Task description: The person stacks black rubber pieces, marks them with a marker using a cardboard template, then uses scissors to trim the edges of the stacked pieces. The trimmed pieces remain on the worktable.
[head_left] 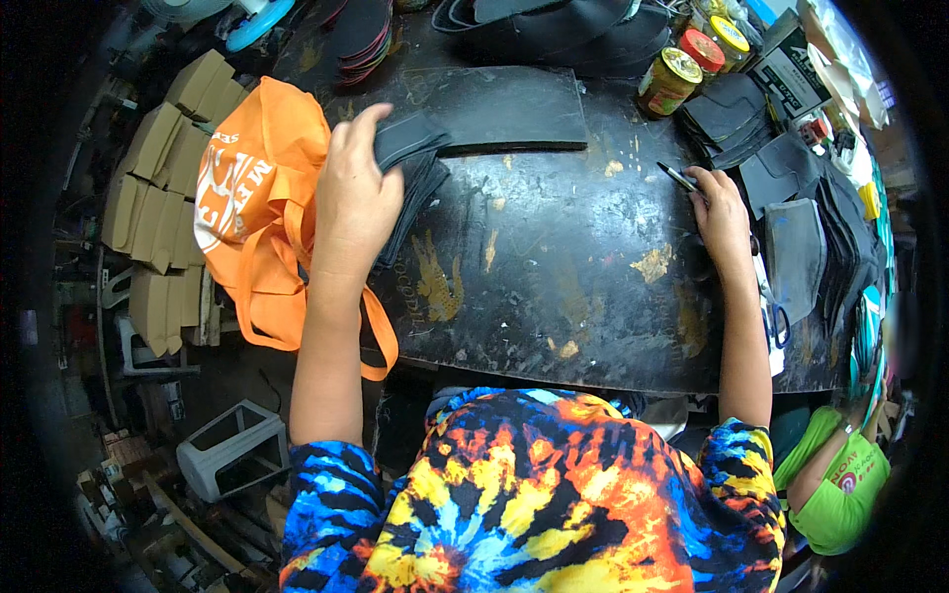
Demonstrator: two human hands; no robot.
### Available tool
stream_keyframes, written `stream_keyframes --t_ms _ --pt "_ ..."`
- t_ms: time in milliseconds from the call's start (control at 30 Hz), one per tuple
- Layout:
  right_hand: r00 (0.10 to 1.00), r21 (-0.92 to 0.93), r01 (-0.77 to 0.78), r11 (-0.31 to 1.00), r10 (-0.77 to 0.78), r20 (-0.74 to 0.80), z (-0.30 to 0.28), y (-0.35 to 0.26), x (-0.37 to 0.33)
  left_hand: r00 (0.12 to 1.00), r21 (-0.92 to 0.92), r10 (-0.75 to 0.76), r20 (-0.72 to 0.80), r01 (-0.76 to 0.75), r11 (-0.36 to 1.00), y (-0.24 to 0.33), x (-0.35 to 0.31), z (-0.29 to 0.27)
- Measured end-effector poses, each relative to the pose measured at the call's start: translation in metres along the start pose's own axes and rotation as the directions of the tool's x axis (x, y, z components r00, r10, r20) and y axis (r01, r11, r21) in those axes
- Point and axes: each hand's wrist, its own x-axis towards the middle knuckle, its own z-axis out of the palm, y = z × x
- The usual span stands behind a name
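Note:
My left hand (358, 188) is over the left side of the dark table, thumb and index finger spread apart. Between and beside them is the end of a black flat piece (410, 138), slightly bent, on a fanned pile of similar dark strips (420, 193). The other fingers are mostly hidden. On the right, my right hand (720, 212) rests low at the tabletop, fingers closed round a slim pen (677, 176) with a dark tip pointing up and left. A thick black slab (514, 109) lies beyond the pile.
An orange cloth bag (262, 188) hangs at the table's left edge beside stacked tan blocks (153, 212). Lidded jars (670, 81) stand at the back right. Black sheets (845, 247) and blue-handled scissors (779, 324) lie right. A person in green (840, 484) is at lower right.

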Motion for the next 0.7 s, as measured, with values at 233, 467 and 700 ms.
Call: stream_keyframes --t_ms 233,467,700 --pt "0.993 0.062 0.074 0.995 -0.068 -0.095 -0.014 -0.016 -0.010 0.965 0.207 -0.146 0.219 0.101 0.973 -0.043 -0.033 0.031" --pt "0.993 0.237 0.066 0.969 -0.040 -0.114 -0.033 -0.035 -0.046 0.936 0.212 -0.161 0.314 0.096 0.973 -0.048 -0.016 0.035" --pt "0.999 0.515 0.034 0.857 -0.021 -0.032 -0.024 -0.070 -0.094 0.879 0.033 -0.175 0.443 0.179 0.983 -0.033 -0.033 0.042"
